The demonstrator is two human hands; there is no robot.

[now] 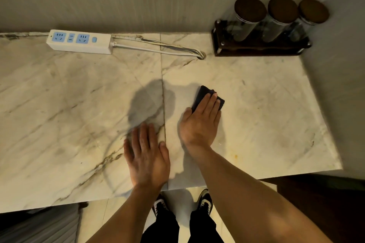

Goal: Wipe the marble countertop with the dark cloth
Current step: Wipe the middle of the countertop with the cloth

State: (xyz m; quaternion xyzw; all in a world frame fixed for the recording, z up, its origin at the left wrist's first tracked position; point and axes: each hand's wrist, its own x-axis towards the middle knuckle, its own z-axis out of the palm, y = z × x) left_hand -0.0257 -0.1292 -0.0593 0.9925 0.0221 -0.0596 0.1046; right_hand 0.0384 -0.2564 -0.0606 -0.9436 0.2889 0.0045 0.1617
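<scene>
A small dark folded cloth [203, 92] lies on the veined marble countertop [69, 104], right of its centre seam. My right hand [201, 122] presses flat on the cloth's near half, fingers together and stretched forward, so only the far edge and left corner of the cloth show. My left hand [147, 156] rests palm down on the bare marble near the front edge, just left of the seam, fingers slightly spread and holding nothing.
A white power strip [80, 41] with blue sockets lies at the back left, and its cable [158, 48] runs right into a hole in the counter. A dark rack [260, 49] holding three lidded glass jars [246, 17] stands in the back right corner. Walls bound the back and right.
</scene>
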